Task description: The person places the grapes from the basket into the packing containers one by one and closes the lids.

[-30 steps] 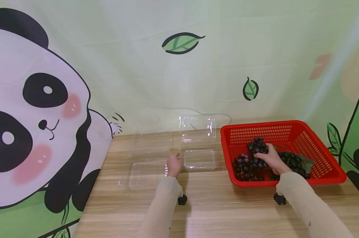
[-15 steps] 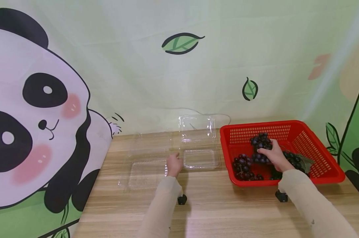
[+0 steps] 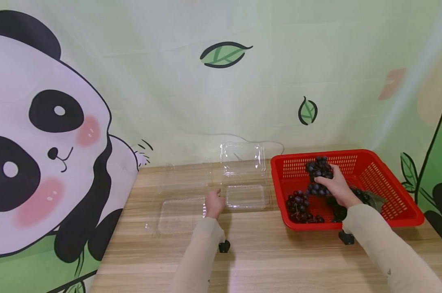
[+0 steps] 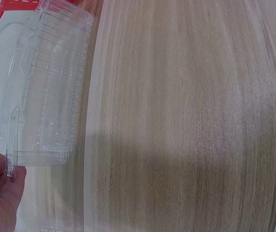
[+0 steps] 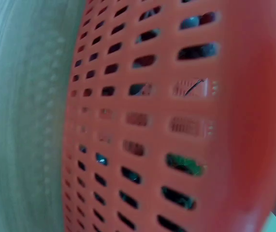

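My left hand (image 3: 215,203) is at the near-left corner of an open clear plastic clamshell container (image 3: 247,197), whose lid leans back behind it. In the left wrist view, thumb and fingers pinch the container's rim (image 4: 13,162). My right hand (image 3: 339,190) grips a bunch of dark grapes (image 3: 319,171) from its right side, held up over the red basket (image 3: 407,205). More dark grapes (image 3: 299,207) lie at the basket's left, and others sit below my right wrist, partly hidden by it. The right wrist view shows the slotted basket wall (image 5: 138,121) and not the hand.
A second open clear container (image 3: 180,215) lies left of my left hand on the wooden table (image 3: 279,260). A leaf (image 3: 377,200) pokes up in the basket near its right side. Behind the table hangs a panda-printed backdrop (image 3: 162,89); a thin cord (image 3: 239,136) shows there.
My right hand has lifted the grape bunch upward, away from the other grapes in the basket. The left hand has stayed at the container.
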Motion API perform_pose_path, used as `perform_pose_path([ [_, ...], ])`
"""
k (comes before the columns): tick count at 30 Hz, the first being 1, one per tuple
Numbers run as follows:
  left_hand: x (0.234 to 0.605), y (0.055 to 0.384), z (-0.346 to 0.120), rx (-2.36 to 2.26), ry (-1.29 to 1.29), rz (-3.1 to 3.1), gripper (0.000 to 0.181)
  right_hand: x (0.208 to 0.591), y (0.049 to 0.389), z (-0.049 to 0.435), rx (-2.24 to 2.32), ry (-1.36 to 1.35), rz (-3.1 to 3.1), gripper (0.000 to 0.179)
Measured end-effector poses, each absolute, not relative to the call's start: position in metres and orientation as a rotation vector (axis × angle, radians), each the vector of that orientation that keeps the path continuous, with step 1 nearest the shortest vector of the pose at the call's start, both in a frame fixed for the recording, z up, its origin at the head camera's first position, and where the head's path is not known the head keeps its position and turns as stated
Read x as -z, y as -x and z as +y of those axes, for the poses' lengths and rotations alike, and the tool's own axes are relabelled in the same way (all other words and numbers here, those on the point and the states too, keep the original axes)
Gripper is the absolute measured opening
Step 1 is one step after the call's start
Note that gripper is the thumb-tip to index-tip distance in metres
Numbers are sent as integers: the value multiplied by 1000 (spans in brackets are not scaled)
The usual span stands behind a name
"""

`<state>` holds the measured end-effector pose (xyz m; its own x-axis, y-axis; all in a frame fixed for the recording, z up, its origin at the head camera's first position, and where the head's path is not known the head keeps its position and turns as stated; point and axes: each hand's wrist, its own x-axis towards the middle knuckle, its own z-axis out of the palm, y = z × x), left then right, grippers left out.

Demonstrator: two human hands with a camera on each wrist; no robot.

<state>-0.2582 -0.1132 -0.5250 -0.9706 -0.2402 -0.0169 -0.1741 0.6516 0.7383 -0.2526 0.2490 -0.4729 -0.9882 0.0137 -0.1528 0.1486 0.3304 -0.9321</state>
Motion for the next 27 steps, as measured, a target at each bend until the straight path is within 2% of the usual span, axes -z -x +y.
perform_pose_path([
  [7,526,259,-114,1263,-361,-2774,43,465,253,240,1780,-103,2475,76],
  [8,542,267,-117,1222,-334,-2750,43,464,253,238,1785,-99,2477,75],
  [10,545,270,-118,1217,-330,-2747,43,462,252,234,1801,-84,2479,73],
  [14,538,263,-115,1208,-319,-2727,41,459,252,226,1829,-61,2475,70],
  [15,520,253,-111,1263,-355,-2743,41,458,252,224,1831,-55,2477,70],
  [16,517,250,-110,1260,-353,-2743,40,457,253,222,1833,-51,2479,71],
  [20,529,258,-115,1247,-322,-2730,41,454,255,215,1840,-37,2475,71],
  [23,613,308,-132,1153,-263,-2714,44,452,256,210,1862,-10,2447,68],
  [27,754,391,-158,1080,-234,-2698,48,450,256,204,1895,23,2412,66],
])
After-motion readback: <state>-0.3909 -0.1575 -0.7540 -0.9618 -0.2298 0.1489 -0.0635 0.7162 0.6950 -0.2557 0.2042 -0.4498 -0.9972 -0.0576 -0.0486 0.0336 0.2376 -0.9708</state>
